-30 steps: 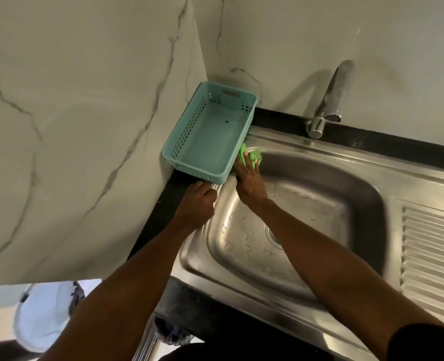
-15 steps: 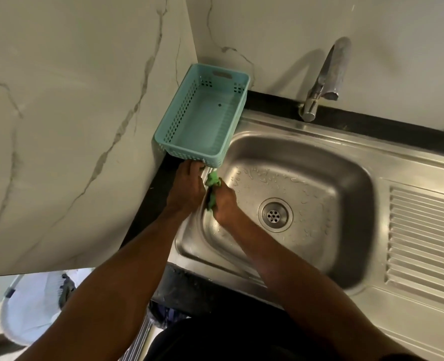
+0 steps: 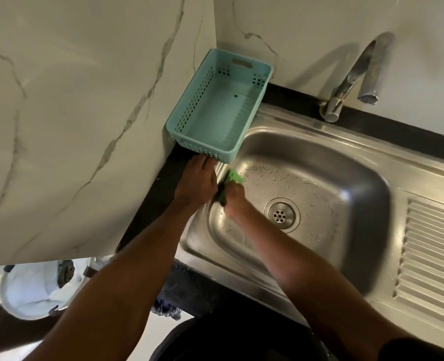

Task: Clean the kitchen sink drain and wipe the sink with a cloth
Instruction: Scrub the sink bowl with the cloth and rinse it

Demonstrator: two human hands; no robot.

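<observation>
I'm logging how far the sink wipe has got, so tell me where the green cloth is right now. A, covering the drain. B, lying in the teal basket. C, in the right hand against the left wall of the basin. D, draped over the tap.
C: the right hand grips the green cloth and presses it to the basin's left wall, just below the basket; the drain lies uncovered.
</observation>
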